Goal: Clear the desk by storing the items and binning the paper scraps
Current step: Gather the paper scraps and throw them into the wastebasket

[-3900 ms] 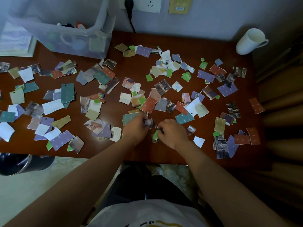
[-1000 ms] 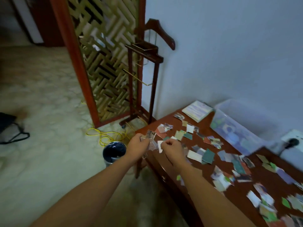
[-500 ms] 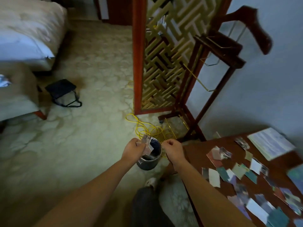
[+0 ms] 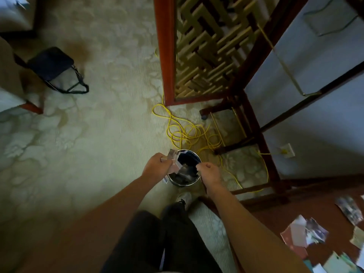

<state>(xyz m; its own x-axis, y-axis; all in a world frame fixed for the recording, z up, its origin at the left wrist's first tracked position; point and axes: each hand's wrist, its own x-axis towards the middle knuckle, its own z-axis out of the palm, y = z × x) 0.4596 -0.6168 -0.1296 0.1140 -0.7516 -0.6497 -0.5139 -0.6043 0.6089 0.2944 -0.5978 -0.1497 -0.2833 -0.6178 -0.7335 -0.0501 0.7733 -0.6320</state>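
The left grip (image 4: 157,166) holds paper scraps (image 4: 174,164) over the bin (image 4: 194,154), the right grip (image 4: 209,172) curled at its rim.

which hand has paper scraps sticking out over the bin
The left hand: pale scraps fan out of its grip above the bin. The right hand is curled, no scraps visible.

No words, numbers or signs can be read anywhere. The paper scraps (image 4: 304,233) on the tabletop (image 4: 275,217) show only blurry pictures and colors, too small and fuzzy to read.

L hand (image 4: 157,164), R hand (image 4: 209,172), scraps (image 4: 174,166) now over bin (image 4: 181,185).
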